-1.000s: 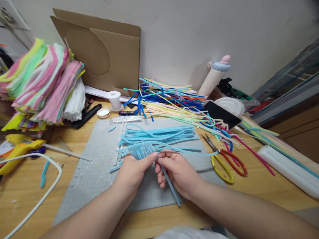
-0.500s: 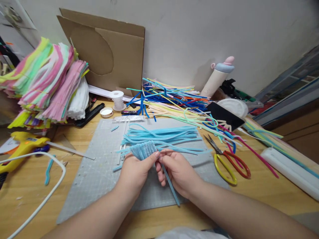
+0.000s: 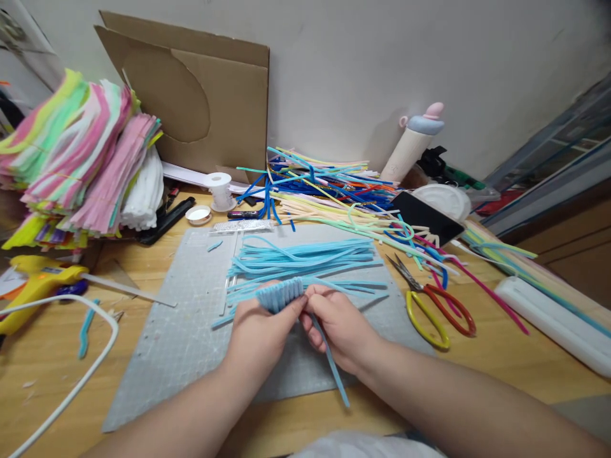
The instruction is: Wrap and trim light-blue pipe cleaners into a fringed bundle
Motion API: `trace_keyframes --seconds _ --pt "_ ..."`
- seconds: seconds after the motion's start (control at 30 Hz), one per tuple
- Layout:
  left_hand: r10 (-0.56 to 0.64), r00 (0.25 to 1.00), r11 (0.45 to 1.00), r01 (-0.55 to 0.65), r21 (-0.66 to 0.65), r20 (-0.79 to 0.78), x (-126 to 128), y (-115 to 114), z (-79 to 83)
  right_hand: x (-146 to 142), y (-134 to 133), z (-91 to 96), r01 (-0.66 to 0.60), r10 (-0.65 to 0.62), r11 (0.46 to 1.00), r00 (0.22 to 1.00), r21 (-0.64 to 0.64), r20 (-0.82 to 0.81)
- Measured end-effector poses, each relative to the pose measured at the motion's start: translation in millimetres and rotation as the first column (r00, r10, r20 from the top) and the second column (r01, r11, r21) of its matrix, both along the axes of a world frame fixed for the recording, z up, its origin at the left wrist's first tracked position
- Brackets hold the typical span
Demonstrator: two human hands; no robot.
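Observation:
My left hand (image 3: 261, 331) is closed around a bundle of light blue pipe cleaners (image 3: 279, 295), laid side by side in tight ridges. My right hand (image 3: 337, 324) pinches a single blue pipe cleaner (image 3: 335, 369) at the bundle's right end, and its free tail hangs down toward the table's front edge. The fingertips of both hands meet there, hiding how the strand joins the bundle. Just behind my hands, loose light blue pipe cleaners (image 3: 310, 256) lie in a pile on the grey cutting mat (image 3: 162, 343).
Scissors (image 3: 427, 299) with red and yellow handles lie to the right. At left are a yellow glue gun (image 3: 42, 280) and its white cable (image 3: 112, 337). Mixed pipe cleaners (image 3: 329, 184), a white spool (image 3: 219, 191) and a bottle (image 3: 408, 149) stand or lie along the back.
The bundle has turned in my left hand, its ridges now facing more upward. My right hand keeps its pinch, and the strand's tail has swung slightly lower and right. The view has shifted a little.

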State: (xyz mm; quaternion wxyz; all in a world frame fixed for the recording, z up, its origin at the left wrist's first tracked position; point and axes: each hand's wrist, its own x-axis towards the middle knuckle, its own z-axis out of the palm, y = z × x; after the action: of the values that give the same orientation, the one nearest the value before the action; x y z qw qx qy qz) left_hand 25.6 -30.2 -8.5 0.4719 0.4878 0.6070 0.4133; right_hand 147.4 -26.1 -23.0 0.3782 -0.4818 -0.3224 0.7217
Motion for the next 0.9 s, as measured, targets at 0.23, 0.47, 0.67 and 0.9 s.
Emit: trace_keyframes --seconds 0.23,0.47,0.67,0.9 --pt "-0.021 0.952 0.999 0.029 -0.022 0.305 -13.5 9.8 -0.5 13.5 6.4 -0.3 -0.185 0.193 0.974 0.980 0.133 -0.051" --pt "0.017 0.874 0.971 0.102 -0.218 0.485 -17.5 12.5 -1.8 32.1 6.4 -3.0 -0.372 0.012 0.571 0.896 0.732 0.445" --pt "-0.037 0.900 0.975 0.128 -0.181 0.433 -15.6 9.4 -7.2 31.8 3.6 -3.0 -0.405 -0.028 0.528 0.870 0.746 0.492" --pt "-0.073 0.898 0.978 0.151 -0.147 0.434 -13.8 8.1 -6.7 24.3 0.8 -9.3 -0.195 0.052 0.832 0.959 0.519 0.277"
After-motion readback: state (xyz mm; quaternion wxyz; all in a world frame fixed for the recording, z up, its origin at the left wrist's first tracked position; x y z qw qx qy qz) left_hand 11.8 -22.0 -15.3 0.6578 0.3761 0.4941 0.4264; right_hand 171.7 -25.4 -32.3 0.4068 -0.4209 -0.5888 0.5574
